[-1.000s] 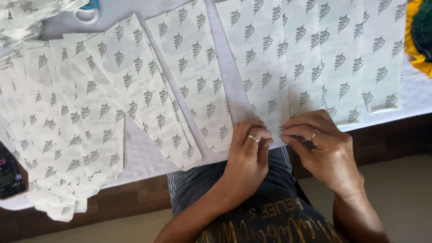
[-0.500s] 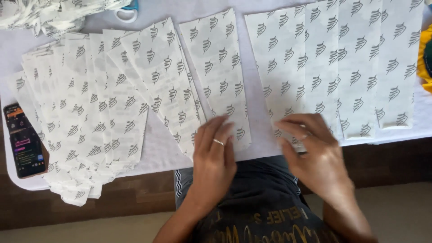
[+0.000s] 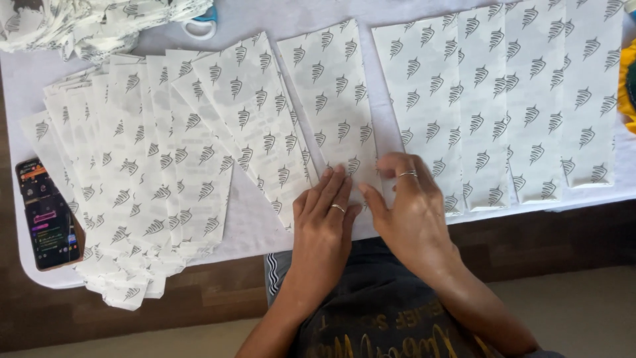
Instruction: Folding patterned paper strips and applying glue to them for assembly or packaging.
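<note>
Two flat, unclenched hands, left hand [image 3: 326, 211] and right hand [image 3: 405, 202], press on a patterned paper bag [image 3: 334, 109], hiding its lower edge and grasping nothing.

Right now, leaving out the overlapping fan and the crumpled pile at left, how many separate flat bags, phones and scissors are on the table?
Printed paper bags in the right row: 4
Printed paper bag under left hand and right hand: 1
Phone: 1
Scissors, blue handles showing: 1
Total: 7
</note>
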